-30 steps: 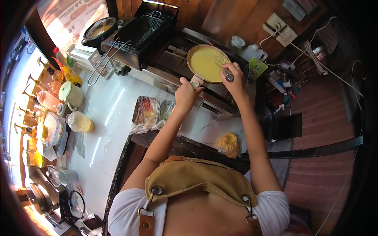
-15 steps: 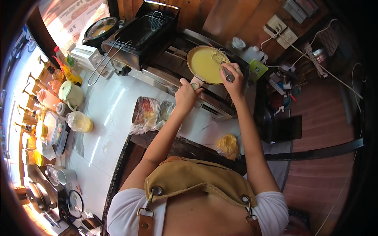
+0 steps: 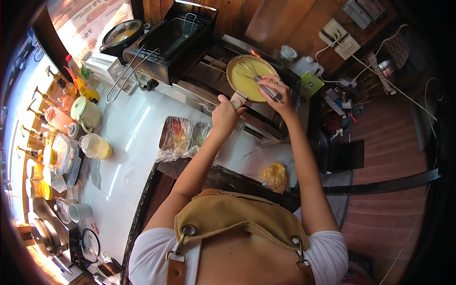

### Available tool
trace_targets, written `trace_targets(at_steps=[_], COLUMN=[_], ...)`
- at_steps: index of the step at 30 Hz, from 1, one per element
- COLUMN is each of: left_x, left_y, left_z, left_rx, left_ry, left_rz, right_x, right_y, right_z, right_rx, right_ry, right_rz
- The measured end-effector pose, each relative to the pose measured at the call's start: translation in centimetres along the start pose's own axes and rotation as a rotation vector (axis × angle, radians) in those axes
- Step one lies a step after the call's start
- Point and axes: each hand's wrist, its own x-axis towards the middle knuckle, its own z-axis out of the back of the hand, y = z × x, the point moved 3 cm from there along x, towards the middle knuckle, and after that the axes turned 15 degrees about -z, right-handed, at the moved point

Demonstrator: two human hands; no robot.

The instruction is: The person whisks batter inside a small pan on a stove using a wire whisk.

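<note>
A round pan (image 3: 229, 76) of pale yellow liquid (image 3: 248, 87) sits on the stove (image 3: 205, 80). My left hand (image 3: 225, 114) is closed around the pan's short light handle (image 3: 239, 98), on the near side. In my right hand (image 3: 277, 93) is a wire whisk (image 3: 270, 92), gripped by its grey handle. The whisk's wires dip into the liquid near the pan's far left part. A small orange flame (image 3: 255, 53) shows behind the pan's far rim.
Left of the stove stands a deep fryer (image 3: 166, 40) with a wire basket (image 3: 184, 31). On the counter (image 3: 130, 156) are a plastic-wrapped tray (image 3: 176, 137), a yellow bag (image 3: 274, 176), a jar (image 3: 96, 146) and several pump bottles. White cords (image 3: 380, 71) hang at the right.
My right hand has swung the whisk's wires from the pan's far right rim leftward through the liquid. A flame now shows behind the pan. My left hand keeps its hold on the handle.
</note>
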Motion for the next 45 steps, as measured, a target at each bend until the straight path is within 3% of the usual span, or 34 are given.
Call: trace_targets(at_steps=[10,18,31,34,45], left_x=[0.1,0.1,0.1,0.1,0.1], left_y=[0.4,-0.2,-0.5,-0.4,-0.2], left_z=[-0.5,-0.2,0.0,-0.1,0.5], left_rx=[0.056,0.102,0.124,0.130,-0.009], left_ry=[-0.028,0.004,0.038,0.056,0.020], left_rz=[0.033,-0.014,-0.012,0.015,0.049], right_x=[-1.1,-0.5,-1.9,-2.6,-3.5], right_y=[1.1,-1.4,-3.5,-3.1,-0.3], right_z=[4.1,1.6,0.6,0.8,2.8], right_rx=[0.032,0.193,0.189,0.218,0.015], right_ry=[0.187,0.007,-0.381,-0.518,-0.537], right_rz=[-0.038,-0.131,-0.259,-0.378,-0.382])
